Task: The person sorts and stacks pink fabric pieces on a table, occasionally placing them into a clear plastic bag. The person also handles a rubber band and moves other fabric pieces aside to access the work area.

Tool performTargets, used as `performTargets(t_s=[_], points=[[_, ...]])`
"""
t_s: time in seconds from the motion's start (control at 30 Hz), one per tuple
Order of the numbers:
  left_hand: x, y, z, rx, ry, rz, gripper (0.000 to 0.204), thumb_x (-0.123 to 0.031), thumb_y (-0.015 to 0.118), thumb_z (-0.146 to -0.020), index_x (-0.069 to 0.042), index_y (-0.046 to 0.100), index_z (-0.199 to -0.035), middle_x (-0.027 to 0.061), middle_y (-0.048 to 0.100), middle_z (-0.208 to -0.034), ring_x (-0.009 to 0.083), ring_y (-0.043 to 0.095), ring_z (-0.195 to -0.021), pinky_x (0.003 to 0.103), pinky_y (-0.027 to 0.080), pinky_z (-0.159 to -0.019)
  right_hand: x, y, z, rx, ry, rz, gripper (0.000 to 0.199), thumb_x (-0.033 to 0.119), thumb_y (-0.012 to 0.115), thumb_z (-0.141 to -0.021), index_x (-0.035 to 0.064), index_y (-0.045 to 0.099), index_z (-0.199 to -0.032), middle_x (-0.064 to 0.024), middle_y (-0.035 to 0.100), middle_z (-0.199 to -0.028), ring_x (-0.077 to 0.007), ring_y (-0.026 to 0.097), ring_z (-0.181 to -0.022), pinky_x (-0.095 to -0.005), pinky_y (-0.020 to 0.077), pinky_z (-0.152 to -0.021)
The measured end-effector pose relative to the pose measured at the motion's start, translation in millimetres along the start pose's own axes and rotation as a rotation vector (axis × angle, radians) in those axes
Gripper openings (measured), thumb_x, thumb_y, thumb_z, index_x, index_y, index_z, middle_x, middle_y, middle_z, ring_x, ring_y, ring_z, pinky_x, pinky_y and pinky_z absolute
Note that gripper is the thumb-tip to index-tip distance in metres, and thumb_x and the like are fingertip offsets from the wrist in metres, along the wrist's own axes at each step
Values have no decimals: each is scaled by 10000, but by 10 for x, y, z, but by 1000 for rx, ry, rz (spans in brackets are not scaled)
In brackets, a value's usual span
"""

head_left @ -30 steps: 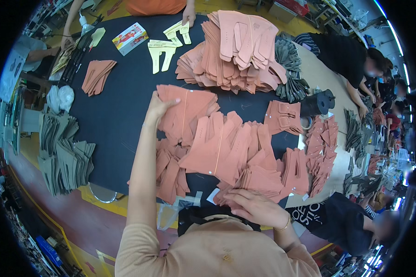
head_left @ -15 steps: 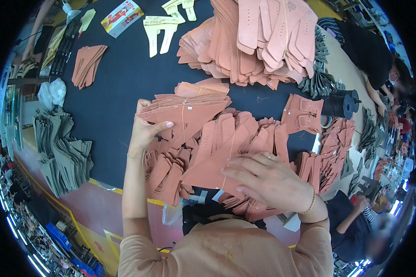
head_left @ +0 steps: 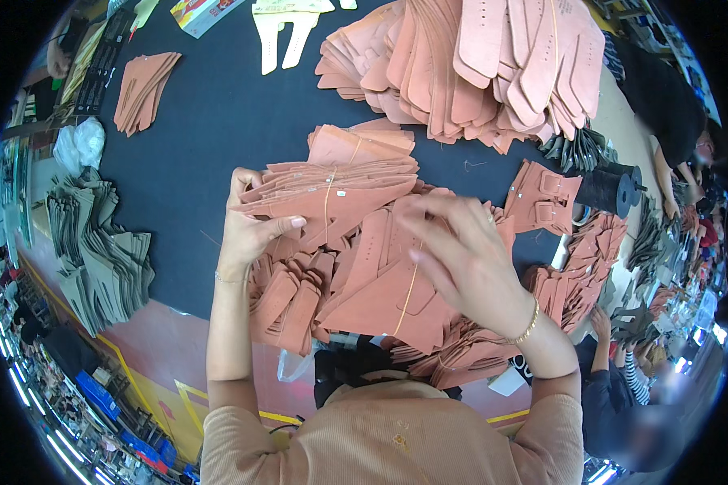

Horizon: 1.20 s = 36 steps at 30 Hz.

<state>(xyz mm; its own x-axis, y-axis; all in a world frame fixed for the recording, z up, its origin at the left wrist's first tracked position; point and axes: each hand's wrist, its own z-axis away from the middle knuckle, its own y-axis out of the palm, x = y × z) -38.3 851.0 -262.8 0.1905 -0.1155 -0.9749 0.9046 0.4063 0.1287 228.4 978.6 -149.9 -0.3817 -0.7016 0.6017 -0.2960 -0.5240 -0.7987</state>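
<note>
My left hand (head_left: pixel 255 222) grips the left end of a bundle of terracotta leather pieces (head_left: pixel 356 202), thumb in front and fingers behind. A thin tan band runs around this stack, and a small white tag shows on its face. My right hand (head_left: pixel 473 263) is raised over a second banded bundle of strap-shaped leather pieces (head_left: pixel 380 295), its fingers bent and apart, slightly blurred, with nothing seen between them. More loose leather straps (head_left: pixel 287 299) lie below my left hand. Behind the held bundle lies another banded stack of lighter leather pieces (head_left: pixel 340 145).
A large pile of pink leather pieces (head_left: pixel 461 73) covers the far right. Buckled leather pieces (head_left: pixel 542 194) and a black thread spool (head_left: pixel 611 190) lie at right. Grey-green pieces (head_left: pixel 101 250) hang over the left edge. Cream pieces (head_left: pixel 283 32) lie far off. Other people work at right.
My right hand has lifted off the lower bundle and moved away from me, its fingers curling. My left hand keeps its hold. The whole view has shifted slightly.
</note>
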Motion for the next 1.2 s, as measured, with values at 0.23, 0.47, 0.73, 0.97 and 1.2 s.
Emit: performTargets(t_s=[0.23,0.47,0.73,0.97,1.2], points=[[12,-9,16,-31,-8,-9,636,-36,895,-616,-102,381,-985,74,587,-1034,151,587,-1000,296,526,-848,-167,329,-278,-100,-11,63,390,103,677,-810,54,613,-1193,-74,558,-1155,-261,512,-1037,-389,388,-862],[-8,40,-140,-45,-58,-55,633,-63,893,-634,-101,375,-995,37,582,-968,112,599,-910,262,535,-759,-279,387,-357,-167,45,-26,258,111,675,-819,79,649,-1073,-56,596,-1059,-251,535,-986,-379,392,-836],[-97,95,-72,-80,-19,-69,621,-47,884,-635,-89,378,-992,37,572,-956,114,608,-897,260,539,-750,-197,436,-284,-169,46,-68,141,100,661,-827,80,634,-963,-42,613,-943,-246,557,-915,-371,396,-805],[-599,189,278,-250,200,-353,655,-67,903,-586,-91,432,-1041,52,517,-1071,138,536,-999,291,474,-872,66,206,-161,-355,47,105,301,195,703,-790,119,594,-1060,-74,545,-1142,-284,497,-1069,-440,372,-880],[-1558,587,820,185,855,-737,714,-3,794,-751,-97,249,-1203,302,546,-1239,378,607,-1015,443,522,-891,737,-198,326,-625,-199,146,922,430,843,-578,153,476,-1377,-142,494,-1352,-378,347,-1350,-639,168,-1127]])
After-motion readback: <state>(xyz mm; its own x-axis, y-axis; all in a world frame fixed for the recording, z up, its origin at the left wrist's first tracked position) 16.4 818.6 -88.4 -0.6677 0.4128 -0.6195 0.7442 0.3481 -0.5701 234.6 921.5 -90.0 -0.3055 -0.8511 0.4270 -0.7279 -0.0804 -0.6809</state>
